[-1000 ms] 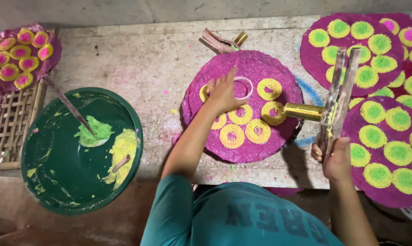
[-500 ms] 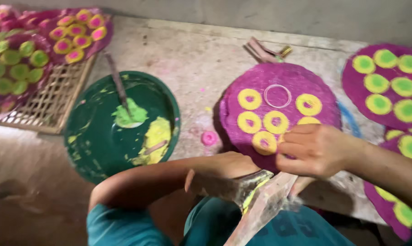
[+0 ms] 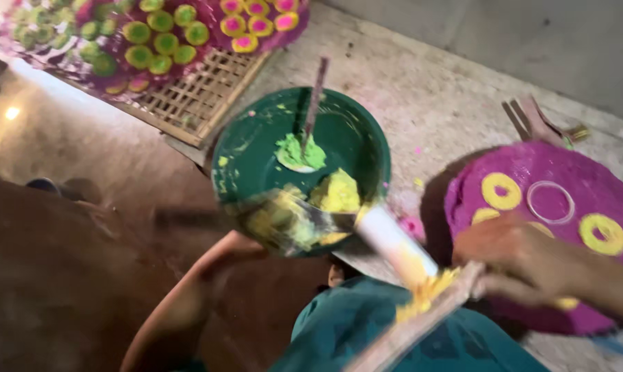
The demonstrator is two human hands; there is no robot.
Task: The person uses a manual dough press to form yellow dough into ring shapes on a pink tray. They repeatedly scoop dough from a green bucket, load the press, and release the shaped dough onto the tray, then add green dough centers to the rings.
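the right hand [image 3: 525,258] is closed on a wooden frame [image 3: 421,324], while the left hand [image 3: 246,241], blurred, probably grips a flat blade [image 3: 366,231] running lengthwise from green bowl [image 3: 256,148] toward it.

Seen from above, the person's right hand [image 3: 525,258] was curled, fingers folded inward, at the near edge of the purple disc [image 3: 538,227], its forearm running off toward the lower right of that disc. The left arm was bent at the elbow well to the left of the disc, forearm rising toward it. The left hand [image 3: 256,238] was blurred, its grip impossible to make out. Both forearms were bare.
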